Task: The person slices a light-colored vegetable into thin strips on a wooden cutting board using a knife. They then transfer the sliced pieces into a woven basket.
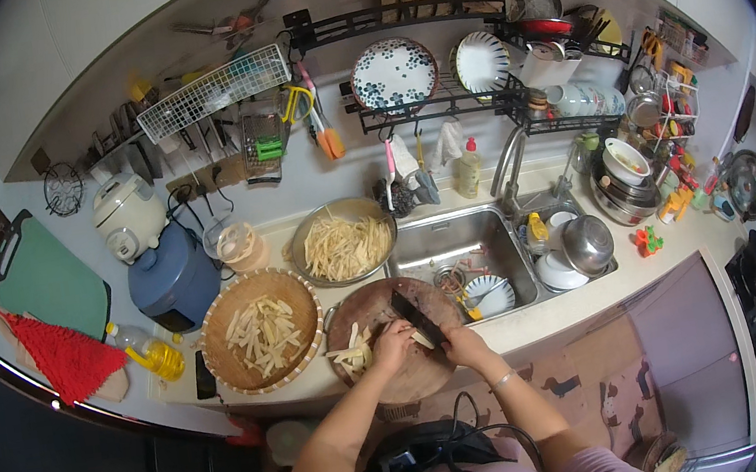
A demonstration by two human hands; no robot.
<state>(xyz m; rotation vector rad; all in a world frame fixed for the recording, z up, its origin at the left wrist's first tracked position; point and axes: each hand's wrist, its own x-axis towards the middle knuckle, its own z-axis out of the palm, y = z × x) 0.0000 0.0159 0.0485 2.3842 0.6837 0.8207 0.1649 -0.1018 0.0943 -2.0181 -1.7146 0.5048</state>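
On a round wooden chopping board [398,391] at the counter's front edge, my right hand [465,345] grips a dark-bladed kitchen knife [416,315]. Its blade slants up and to the left over the wood. My left hand [393,348] steadies a pale vegetable piece [422,340] against the board, close beside the blade. The fingertips partly hide that piece. Left of my left hand lies a small pile of pale cut strips [353,355]. Further left, a round woven bamboo basket [215,329] holds thick pale sticks [264,335]. Behind the board, a metal bowl [303,235] contains thinner pale shreds [348,243].
A steel sink [448,223] with a patterned bowl [492,295] inside adjoins the board on the right. Washed bowls [562,270] stack in its side basin. An oil bottle [161,359] and a phone [205,377] lie left of the basket. A faucet [512,164] rises behind the sink.
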